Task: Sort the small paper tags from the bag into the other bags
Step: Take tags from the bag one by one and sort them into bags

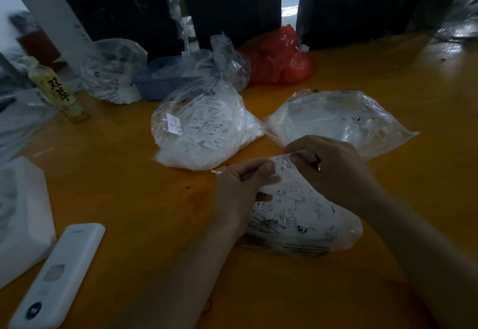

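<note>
Here both hands pinch the top of the near bag of tags: the left hand and right hand. Farther off on the yellow table lie two more bags, the middle bag and the right bag.

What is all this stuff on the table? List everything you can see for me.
Near bag of tags: one, clear, under both hands.
Middle bag of tags: one, clear, table centre.
Right bag: one, clear, beyond the hands.
Far-left bag: one, clear, far left.
Tray: one, blue, behind middle bag.
Red bag: one, far edge.
Bottle: one, yellow-green, left.
Remote-like device: one, white, near left.
White box: one, left edge.
Table: one, orange.
Left hand: pinches near bag.
Right hand: pinches near bag.
</note>
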The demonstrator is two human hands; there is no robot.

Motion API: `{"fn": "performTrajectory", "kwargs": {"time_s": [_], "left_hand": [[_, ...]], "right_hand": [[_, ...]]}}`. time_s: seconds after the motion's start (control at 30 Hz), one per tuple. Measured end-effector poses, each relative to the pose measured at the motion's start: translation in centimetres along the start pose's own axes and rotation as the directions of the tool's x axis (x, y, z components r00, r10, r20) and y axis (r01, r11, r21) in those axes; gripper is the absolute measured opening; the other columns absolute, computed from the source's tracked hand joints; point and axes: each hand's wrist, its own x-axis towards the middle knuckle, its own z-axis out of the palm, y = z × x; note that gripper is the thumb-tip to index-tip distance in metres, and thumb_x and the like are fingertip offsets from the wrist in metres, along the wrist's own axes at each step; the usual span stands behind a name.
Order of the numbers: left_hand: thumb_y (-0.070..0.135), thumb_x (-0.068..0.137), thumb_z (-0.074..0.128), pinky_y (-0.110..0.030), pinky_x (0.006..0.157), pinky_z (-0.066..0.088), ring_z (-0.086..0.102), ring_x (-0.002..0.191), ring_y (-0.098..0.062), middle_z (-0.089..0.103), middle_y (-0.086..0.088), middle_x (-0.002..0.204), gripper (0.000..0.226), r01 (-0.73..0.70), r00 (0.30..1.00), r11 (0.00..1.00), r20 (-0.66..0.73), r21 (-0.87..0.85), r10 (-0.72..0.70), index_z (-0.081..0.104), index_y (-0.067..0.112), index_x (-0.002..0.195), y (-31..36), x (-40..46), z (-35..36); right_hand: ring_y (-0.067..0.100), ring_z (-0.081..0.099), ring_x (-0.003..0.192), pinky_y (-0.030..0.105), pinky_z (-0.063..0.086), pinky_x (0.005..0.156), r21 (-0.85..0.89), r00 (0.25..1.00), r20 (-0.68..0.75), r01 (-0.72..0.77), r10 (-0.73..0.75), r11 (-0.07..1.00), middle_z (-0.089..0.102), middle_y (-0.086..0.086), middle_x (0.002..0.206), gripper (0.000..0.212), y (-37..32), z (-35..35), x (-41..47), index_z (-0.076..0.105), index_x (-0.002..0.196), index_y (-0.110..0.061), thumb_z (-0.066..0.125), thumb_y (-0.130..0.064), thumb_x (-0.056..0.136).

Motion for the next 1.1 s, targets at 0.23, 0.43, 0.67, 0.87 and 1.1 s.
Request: {"fn": "performTrajectory", "kwargs": {"time_s": [0.23,0.43,0.67,0.87,1.1], "left_hand": [[0.024,0.091,0.079,-0.024,0.053,0.058,0.078,0.084,-0.016,0.081,-0.002,0.092,0.013,-0.079,0.995,0.991,-0.055,0.110,0.086,0.080,0.020,0.103,0.0,-0.1,0.1],[0.027,0.092,0.079,-0.024,0.052,0.057,0.078,0.078,-0.018,0.081,-0.001,0.089,0.010,-0.151,0.988,0.972,0.000,0.179,0.153,0.082,0.026,0.102,0.1,-0.4,0.3],[0.028,0.090,0.080,-0.022,0.054,0.056,0.078,0.081,-0.019,0.081,0.000,0.094,0.014,-0.081,0.994,0.991,-0.066,0.104,0.088,0.080,0.025,0.103,0.1,-0.4,0.3],[0.031,0.090,0.080,-0.022,0.054,0.057,0.078,0.078,-0.017,0.081,0.002,0.095,0.013,-0.061,0.993,0.992,-0.092,0.109,0.071,0.079,0.029,0.103,0.1,-0.4,0.4],[0.039,0.086,0.081,-0.024,0.053,0.056,0.075,0.070,-0.016,0.081,0.004,0.096,0.022,-0.024,0.993,0.995,-0.109,0.095,0.035,0.081,0.028,0.105,0.1,-0.2,0.4]], "right_hand": [[-0.006,0.065,0.078,0.015,0.057,0.068,0.014,0.997,0.055,-0.048,0.047,0.999,0.065,-0.022,0.095,0.020,0.2,-0.2,0.1,0.069,0.112,-0.032,0.069,-0.023,0.093],[0.007,0.071,0.071,0.030,0.062,0.065,0.174,0.969,0.096,-0.243,0.229,0.954,0.072,-0.009,0.085,0.035,0.0,0.4,-0.1,0.054,0.117,-0.041,0.073,-0.039,0.087],[-0.003,0.070,0.067,0.010,0.054,0.063,0.247,0.951,0.093,-0.310,0.296,0.918,0.073,-0.016,0.075,0.013,-0.6,0.8,-0.1,0.064,0.094,-0.038,0.072,-0.028,0.093],[-0.004,0.070,0.067,0.018,0.058,0.061,0.247,0.936,0.045,-0.350,0.350,0.903,0.074,-0.015,0.079,0.018,-1.1,1.1,0.0,0.062,0.106,-0.038,0.073,-0.033,0.092],[-0.004,0.070,0.076,0.019,0.059,0.070,0.245,0.964,0.160,-0.248,0.213,0.937,0.073,-0.018,0.082,0.029,-1.6,1.3,-0.4,0.068,0.111,-0.032,0.069,-0.048,0.086]]}}
